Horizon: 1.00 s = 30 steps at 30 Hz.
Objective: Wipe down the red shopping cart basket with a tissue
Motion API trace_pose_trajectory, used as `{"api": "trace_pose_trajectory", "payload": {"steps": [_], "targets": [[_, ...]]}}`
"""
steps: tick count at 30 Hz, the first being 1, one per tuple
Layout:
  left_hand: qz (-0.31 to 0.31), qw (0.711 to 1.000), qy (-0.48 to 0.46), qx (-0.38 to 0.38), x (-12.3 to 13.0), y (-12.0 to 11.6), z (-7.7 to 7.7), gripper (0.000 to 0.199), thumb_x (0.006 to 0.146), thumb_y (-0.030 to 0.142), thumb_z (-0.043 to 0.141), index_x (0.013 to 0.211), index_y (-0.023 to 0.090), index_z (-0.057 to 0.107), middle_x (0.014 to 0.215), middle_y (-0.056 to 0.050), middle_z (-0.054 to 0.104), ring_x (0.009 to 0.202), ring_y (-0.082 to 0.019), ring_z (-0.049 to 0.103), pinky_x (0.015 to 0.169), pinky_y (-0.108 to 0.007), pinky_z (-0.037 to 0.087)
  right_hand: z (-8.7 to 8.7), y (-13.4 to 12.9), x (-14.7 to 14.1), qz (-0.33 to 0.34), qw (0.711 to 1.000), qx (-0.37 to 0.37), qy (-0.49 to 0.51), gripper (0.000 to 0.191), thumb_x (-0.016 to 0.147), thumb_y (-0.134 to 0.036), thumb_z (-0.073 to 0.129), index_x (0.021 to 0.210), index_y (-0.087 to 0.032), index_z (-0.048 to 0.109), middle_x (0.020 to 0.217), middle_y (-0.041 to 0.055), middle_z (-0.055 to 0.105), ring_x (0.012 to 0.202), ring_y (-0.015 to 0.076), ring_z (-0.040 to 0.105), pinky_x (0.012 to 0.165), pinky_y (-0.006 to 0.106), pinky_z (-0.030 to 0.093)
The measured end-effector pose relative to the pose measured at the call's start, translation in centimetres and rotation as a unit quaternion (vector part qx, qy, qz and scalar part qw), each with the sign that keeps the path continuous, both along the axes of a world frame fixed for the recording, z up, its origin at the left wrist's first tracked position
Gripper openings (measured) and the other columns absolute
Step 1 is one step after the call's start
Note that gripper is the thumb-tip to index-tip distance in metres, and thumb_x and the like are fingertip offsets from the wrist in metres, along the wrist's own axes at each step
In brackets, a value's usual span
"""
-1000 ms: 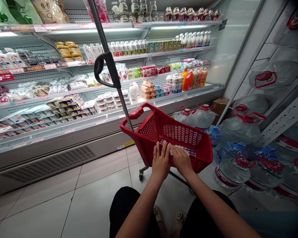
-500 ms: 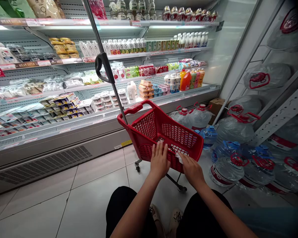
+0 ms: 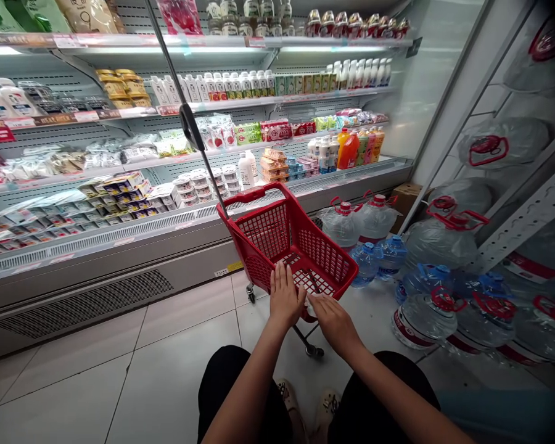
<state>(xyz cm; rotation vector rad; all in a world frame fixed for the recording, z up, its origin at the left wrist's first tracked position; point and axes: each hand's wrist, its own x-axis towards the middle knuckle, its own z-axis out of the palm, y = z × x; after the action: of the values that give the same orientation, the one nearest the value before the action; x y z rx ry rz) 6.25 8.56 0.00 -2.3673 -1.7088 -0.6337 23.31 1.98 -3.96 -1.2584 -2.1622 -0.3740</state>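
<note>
A small red shopping cart (image 3: 326, 250) stands in front of me, its basket a lattice of holes and its tall metal pole rising at the back left. My left hand (image 3: 285, 300) lies against the near side of the basket with fingers stretched out and close together. Just to its right, my right hand (image 3: 335, 322) is at the near right corner of the rim, fingers closed over a crumpled white tissue (image 3: 310, 306). Most of the tissue is hidden under the fingers. A small dark item inside the basket is partly visible.
Behind the cart runs a refrigerated display case (image 3: 176, 229) with shelves of bottles, tubs and packets. Large water bottles (image 3: 423, 314) stand on the floor to the right, beside a white metal rack (image 3: 530, 200). My knees and shoes are below the cart.
The cart's near end has swung left, uncovering more of the blue-capped bottles. My right hand has moved left with the tissue, close to my left hand, which has shifted slightly left.
</note>
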Motion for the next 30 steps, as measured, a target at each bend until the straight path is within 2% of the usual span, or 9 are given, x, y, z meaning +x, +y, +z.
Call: {"api": "trace_pose_trajectory", "payload": {"steps": [3,6,9,12,18,21,23,26,30], "targets": [[0.029,1.000,-0.002,0.010,-1.1,-0.1,-0.1,0.071,0.105,0.048,0.040,0.160,0.003,0.033,0.170,-0.023,0.022,0.160,-0.032,0.016,0.130,-0.055,0.021,0.3,0.7,-0.2,0.066,0.998,-0.007,0.008,0.050,0.094,-0.002,0.042,0.137,-0.015,0.062,0.119,0.0122,0.075,0.111,0.0219,0.070,0.106,0.041,0.053],[0.024,0.999,0.009,0.023,-2.6,-0.4,-0.1,0.072,0.106,0.049,0.039,0.165,0.010,0.023,0.173,-0.018,0.020,0.161,-0.028,0.014,0.130,-0.054,0.018,0.8,1.8,1.7,0.116,0.993,-0.026,0.012,0.039,0.096,-0.007,0.045,0.126,-0.020,0.068,0.111,0.0089,0.077,0.106,0.0208,0.070,0.104,0.042,0.053],[0.016,0.999,0.020,0.024,-3.5,-0.4,-0.1,0.072,0.106,0.046,0.040,0.167,0.014,0.019,0.173,-0.015,0.019,0.161,-0.026,0.014,0.131,-0.053,0.019,1.3,2.4,4.1,0.101,0.994,-0.041,0.014,0.033,0.100,-0.013,0.046,0.123,-0.021,0.068,0.110,0.0084,0.075,0.105,0.0219,0.068,0.102,0.043,0.052],[0.013,0.999,0.022,0.022,-3.7,0.1,-0.1,0.068,0.106,0.039,0.040,0.166,0.012,0.022,0.173,-0.017,0.018,0.161,-0.027,0.014,0.130,-0.051,0.022,1.7,2.1,4.7,0.075,0.996,-0.053,0.010,0.030,0.102,-0.014,0.044,0.119,-0.020,0.068,0.109,0.0089,0.074,0.103,0.0228,0.067,0.098,0.040,0.052],[0.029,0.999,0.035,0.005,-4.9,0.8,0.5,0.063,0.102,0.025,0.040,0.162,0.005,0.031,0.171,-0.020,0.022,0.160,-0.029,0.017,0.130,-0.053,0.022,1.0,0.8,-0.2,0.055,0.998,-0.022,0.001,0.034,0.098,-0.008,0.046,0.124,-0.017,0.067,0.113,0.0105,0.075,0.104,0.0238,0.068,0.102,0.042,0.051],[0.022,0.998,0.054,-0.003,-4.8,-0.2,0.2,0.059,0.105,0.031,0.037,0.158,0.004,0.040,0.168,-0.019,0.030,0.159,-0.027,0.022,0.131,-0.051,0.020,0.6,0.8,-2.8,0.067,0.998,-0.005,-0.003,0.043,0.095,-0.002,0.046,0.131,-0.017,0.065,0.121,0.0102,0.075,0.111,0.0225,0.069,0.103,0.040,0.052],[-0.002,0.998,0.062,0.000,-4.5,-1.2,-0.3,0.058,0.108,0.036,0.035,0.158,0.008,0.042,0.167,-0.015,0.036,0.159,-0.024,0.025,0.132,-0.049,0.018,0.6,1.0,-3.2,0.075,0.997,0.004,-0.008,0.046,0.094,0.000,0.046,0.133,-0.017,0.064,0.124,0.0096,0.075,0.114,0.0211,0.069,0.104,0.039,0.053],[-0.024,0.998,0.064,0.015,-4.9,-2.3,-0.7,0.058,0.109,0.040,0.034,0.161,0.014,0.037,0.166,-0.010,0.038,0.158,-0.021,0.026,0.133,-0.049,0.014,1.1,1.2,-1.1,0.080,0.997,0.001,-0.021,0.046,0.096,-0.001,0.047,0.134,-0.019,0.063,0.125,0.0076,0.075,0.115,0.0190,0.069,0.110,0.040,0.050],[-0.030,0.998,0.057,0.011,-6.8,-1.8,-0.2,0.064,0.108,0.046,0.036,0.166,0.020,0.025,0.169,-0.005,0.032,0.159,-0.022,0.024,0.133,-0.049,0.011,1.7,1.1,3.0,0.085,0.995,0.003,-0.049,0.040,0.100,-0.005,0.047,0.133,-0.021,0.064,0.124,0.0051,0.075,0.119,0.0185,0.068,0.116,0.042,0.046]]}}
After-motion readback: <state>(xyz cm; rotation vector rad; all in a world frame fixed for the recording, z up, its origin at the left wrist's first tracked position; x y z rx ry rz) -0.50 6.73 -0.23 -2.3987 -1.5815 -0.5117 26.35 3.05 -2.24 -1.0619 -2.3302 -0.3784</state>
